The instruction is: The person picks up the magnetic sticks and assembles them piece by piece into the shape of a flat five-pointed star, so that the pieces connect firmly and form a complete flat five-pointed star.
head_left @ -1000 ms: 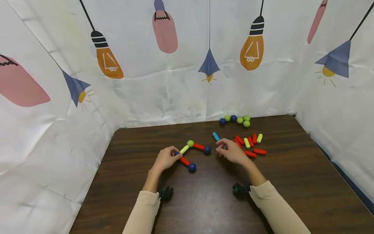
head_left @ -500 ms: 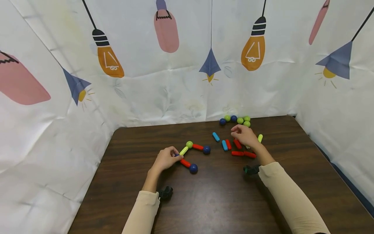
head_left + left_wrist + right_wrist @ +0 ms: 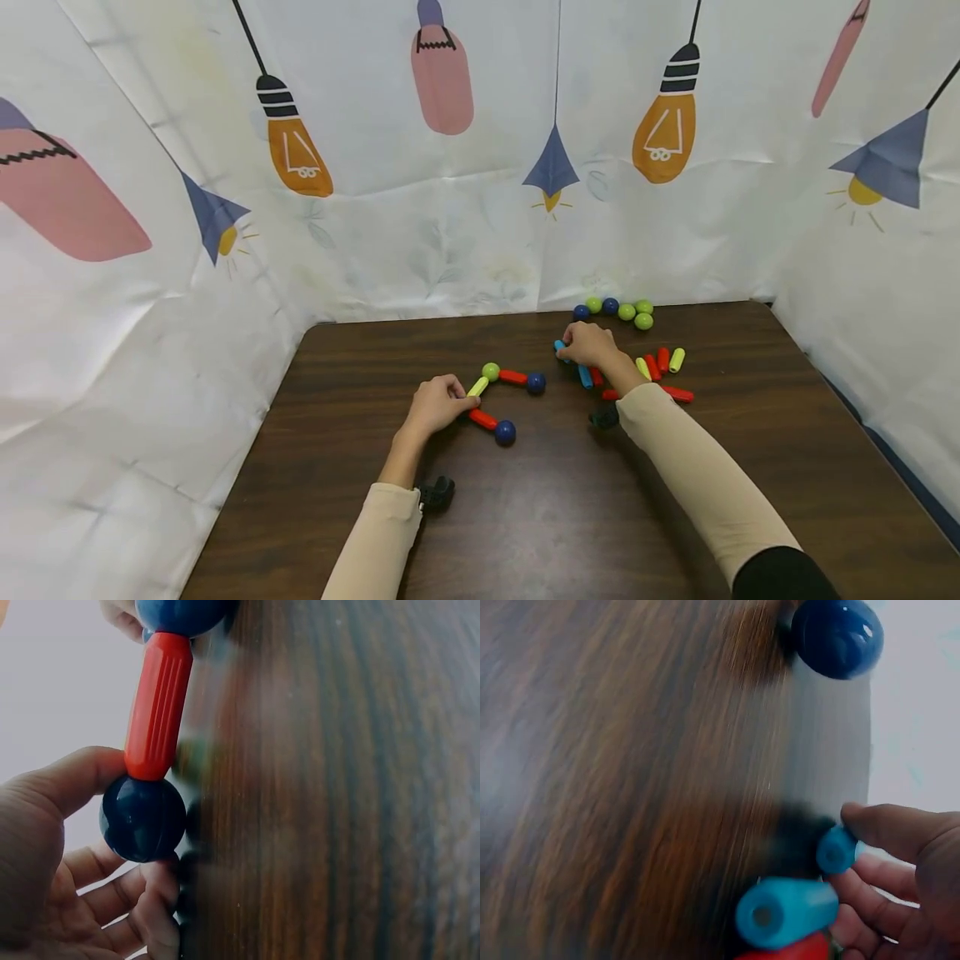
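I see left hand (image 3: 441, 404) pinching dark-blue ball (image 3: 142, 819), red rod (image 3: 157, 705) attached, at brown table (image 3: 540, 508). Right hand (image 3: 590, 344), far as blur lets me judge, pinches light-blue rod (image 3: 836, 850) near second light-blue rod (image 3: 789, 911).

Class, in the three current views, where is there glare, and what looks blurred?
Head: a pale sheen on the brown table; left wrist: the red stick fairly crisp, the wood grain beside it hazy; right wrist: bright glints on a dark blue ball, the tabletop smeared.
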A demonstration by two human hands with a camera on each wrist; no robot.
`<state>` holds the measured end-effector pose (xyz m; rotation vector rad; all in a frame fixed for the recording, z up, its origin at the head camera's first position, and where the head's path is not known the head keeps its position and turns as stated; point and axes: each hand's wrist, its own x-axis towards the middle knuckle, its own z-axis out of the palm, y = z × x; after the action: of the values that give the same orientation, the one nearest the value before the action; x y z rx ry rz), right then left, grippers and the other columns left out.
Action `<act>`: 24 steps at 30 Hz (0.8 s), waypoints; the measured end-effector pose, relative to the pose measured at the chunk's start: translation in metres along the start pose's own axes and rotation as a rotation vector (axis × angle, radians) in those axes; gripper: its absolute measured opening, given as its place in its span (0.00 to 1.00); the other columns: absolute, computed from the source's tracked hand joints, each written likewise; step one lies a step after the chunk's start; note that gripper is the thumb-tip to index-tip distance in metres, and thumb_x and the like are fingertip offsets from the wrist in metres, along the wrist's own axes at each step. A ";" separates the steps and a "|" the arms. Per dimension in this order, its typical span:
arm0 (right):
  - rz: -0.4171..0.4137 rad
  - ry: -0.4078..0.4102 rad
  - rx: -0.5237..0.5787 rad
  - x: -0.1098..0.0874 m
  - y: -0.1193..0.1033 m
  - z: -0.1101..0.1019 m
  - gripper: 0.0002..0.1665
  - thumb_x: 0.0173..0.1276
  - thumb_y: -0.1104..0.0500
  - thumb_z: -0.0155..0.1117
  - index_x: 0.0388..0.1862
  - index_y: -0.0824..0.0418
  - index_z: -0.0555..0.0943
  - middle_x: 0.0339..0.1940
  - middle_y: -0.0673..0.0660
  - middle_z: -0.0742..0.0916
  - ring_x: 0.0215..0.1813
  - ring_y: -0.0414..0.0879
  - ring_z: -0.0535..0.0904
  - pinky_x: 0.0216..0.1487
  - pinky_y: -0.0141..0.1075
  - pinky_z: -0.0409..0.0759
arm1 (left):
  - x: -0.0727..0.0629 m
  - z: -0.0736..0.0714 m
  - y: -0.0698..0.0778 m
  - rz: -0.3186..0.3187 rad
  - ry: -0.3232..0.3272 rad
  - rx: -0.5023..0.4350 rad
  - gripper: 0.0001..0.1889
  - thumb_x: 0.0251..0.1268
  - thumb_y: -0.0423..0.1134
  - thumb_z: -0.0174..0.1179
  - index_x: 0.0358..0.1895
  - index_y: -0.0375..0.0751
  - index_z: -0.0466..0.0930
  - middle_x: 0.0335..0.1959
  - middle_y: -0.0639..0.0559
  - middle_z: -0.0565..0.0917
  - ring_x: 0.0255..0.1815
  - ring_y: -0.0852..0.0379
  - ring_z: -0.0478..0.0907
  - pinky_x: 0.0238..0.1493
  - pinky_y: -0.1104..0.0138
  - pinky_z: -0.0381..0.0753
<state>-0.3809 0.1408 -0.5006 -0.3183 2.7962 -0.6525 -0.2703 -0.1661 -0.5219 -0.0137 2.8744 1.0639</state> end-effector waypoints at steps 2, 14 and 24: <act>0.003 -0.002 -0.023 0.002 -0.004 0.001 0.12 0.73 0.51 0.66 0.42 0.60 0.84 0.35 0.56 0.87 0.42 0.52 0.82 0.64 0.59 0.70 | 0.000 0.001 0.001 -0.003 0.005 -0.003 0.15 0.57 0.51 0.74 0.28 0.47 0.81 0.20 0.55 0.76 0.22 0.57 0.71 0.26 0.67 0.67; -0.117 0.096 0.273 -0.038 -0.026 0.003 0.18 0.73 0.53 0.64 0.54 0.63 0.82 0.43 0.58 0.88 0.38 0.49 0.82 0.41 0.40 0.79 | -0.001 -0.003 0.002 -0.031 -0.005 0.015 0.15 0.60 0.52 0.72 0.33 0.46 0.80 0.24 0.53 0.77 0.24 0.55 0.72 0.26 0.66 0.68; -0.116 -0.045 0.350 -0.081 -0.022 0.039 0.13 0.69 0.57 0.70 0.47 0.63 0.81 0.34 0.54 0.85 0.31 0.43 0.79 0.32 0.35 0.77 | 0.017 -0.012 0.025 0.087 -0.081 0.134 0.20 0.68 0.51 0.67 0.57 0.46 0.81 0.43 0.47 0.82 0.43 0.49 0.78 0.45 0.55 0.78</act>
<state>-0.2900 0.1272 -0.5083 -0.4189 2.5711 -1.1251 -0.2890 -0.1550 -0.4977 0.1592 2.8894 0.8611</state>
